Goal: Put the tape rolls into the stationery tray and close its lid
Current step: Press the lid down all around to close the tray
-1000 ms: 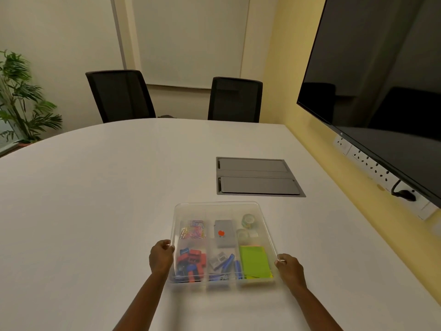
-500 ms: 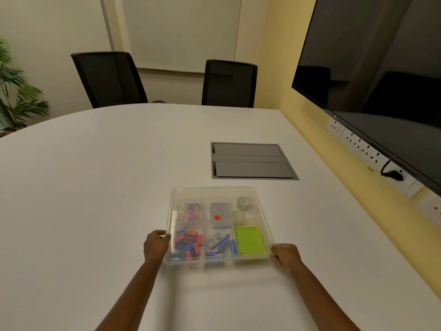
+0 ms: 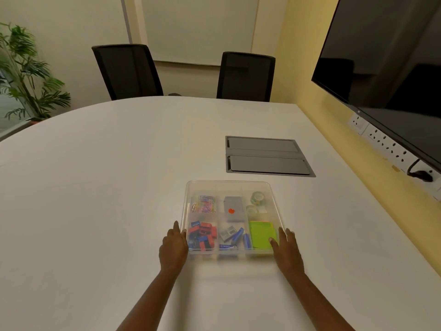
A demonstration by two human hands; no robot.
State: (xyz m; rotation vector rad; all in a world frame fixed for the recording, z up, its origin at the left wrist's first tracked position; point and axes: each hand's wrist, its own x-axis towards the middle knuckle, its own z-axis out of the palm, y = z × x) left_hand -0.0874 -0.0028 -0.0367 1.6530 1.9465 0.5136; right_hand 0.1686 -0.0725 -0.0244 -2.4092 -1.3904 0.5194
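We see the lidded stationery tray (image 3: pixel 230 187) on the desk (image 3: pixel 95 187), tape rolls (image 3: pixel 257 197) inside; left hand (image 3: pixel 173 247) and right hand (image 3: pixel 286 249) fingers released, flanking it. No writing is legible.

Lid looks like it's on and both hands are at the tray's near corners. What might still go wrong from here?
1. The clear lid may not be seated all round; its far edge is too blurred to judge, and the left hand and right hand press only the near corners.
2. The tape rolls stand tall in the far-right compartment and might hold the lid up.
3. The tray sits on a smooth table; uneven pressing might slide it.
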